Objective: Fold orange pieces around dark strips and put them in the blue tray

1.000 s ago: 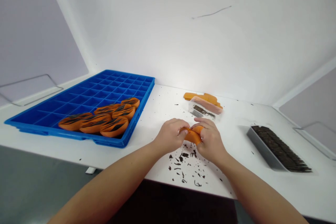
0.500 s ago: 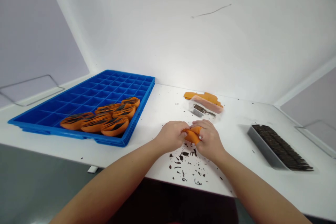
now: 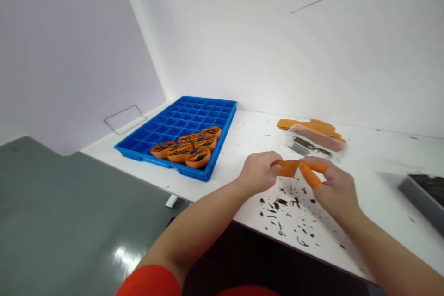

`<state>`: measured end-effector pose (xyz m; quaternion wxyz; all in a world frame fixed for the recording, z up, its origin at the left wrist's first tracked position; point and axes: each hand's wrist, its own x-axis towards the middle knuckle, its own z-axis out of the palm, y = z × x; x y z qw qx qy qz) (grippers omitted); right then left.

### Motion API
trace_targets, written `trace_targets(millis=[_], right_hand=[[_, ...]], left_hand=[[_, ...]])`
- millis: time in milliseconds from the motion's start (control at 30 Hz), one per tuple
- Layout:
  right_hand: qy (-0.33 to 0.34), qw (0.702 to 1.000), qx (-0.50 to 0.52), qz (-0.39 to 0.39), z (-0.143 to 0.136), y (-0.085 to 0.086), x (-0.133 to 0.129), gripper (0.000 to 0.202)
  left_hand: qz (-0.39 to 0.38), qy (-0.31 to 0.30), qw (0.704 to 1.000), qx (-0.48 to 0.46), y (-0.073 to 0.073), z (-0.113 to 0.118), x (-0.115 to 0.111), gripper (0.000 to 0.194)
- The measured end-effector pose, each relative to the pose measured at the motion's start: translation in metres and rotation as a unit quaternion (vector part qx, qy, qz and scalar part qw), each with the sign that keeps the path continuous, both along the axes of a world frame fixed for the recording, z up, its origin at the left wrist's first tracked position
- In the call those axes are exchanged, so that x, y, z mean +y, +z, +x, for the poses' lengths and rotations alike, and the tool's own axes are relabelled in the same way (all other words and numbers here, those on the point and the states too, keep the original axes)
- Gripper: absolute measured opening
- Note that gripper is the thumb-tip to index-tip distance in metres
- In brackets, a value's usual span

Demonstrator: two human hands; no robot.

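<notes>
My left hand [image 3: 261, 172] is closed, its thumb and fingers pinching the left end of a small flat orange piece [image 3: 288, 168], perhaps a folded paper packet. At the other end, the tips of my right hand [image 3: 335, 185] pinch the same piece. Orange covers show on the right thumb and forefinger. Both hands are just above the white table [image 3: 249, 215], over scattered dark flakes [image 3: 282, 202]. What lies inside the orange piece cannot be seen.
Left of my hands, a blue divided tray [image 3: 204, 173] holds several orange bundles with dark edges [image 3: 197, 157]. Behind my hands lie a clear container [image 3: 305, 147] with dark bits and a stack of flat orange sheets [image 3: 314, 126]. A grey bin [image 3: 421, 201] of dark strips stands right.
The view has swung left, so everything sits further right and the right bin is partly cut off. My hands have drawn apart, showing more of the orange piece stretched between them.
</notes>
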<state>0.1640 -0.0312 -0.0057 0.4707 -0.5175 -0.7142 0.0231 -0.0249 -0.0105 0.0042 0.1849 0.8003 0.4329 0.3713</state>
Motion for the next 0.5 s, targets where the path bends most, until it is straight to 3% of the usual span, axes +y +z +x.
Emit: trace_targets(millis=[133,233,300,400,500], right_hand=[[-0.048,0.996,0.03,-0.063,-0.001,0.004,-0.005,0.027],[-0.07,0.994,0.029,-0.08,0.0,0.007,-0.006,0.031],[-0.074,0.993,0.021,-0.087,0.001,0.009,-0.006,0.031],[-0.065,0.993,0.03,-0.098,0.001,0.01,-0.006,0.029],[-0.055,0.99,0.042,-0.12,0.002,0.008,-0.006,0.025]], left_hand=[[0.015,0.07,0.995,-0.068,0.009,-0.014,-0.015,0.013],[0.057,0.123,0.985,-0.108,0.025,-0.049,-0.029,0.009],[0.1,0.199,0.967,-0.122,0.041,-0.089,-0.034,0.009],[0.13,0.358,0.916,-0.124,0.068,-0.167,-0.03,0.019],[0.07,0.436,0.896,-0.054,0.086,-0.239,-0.017,0.021]])
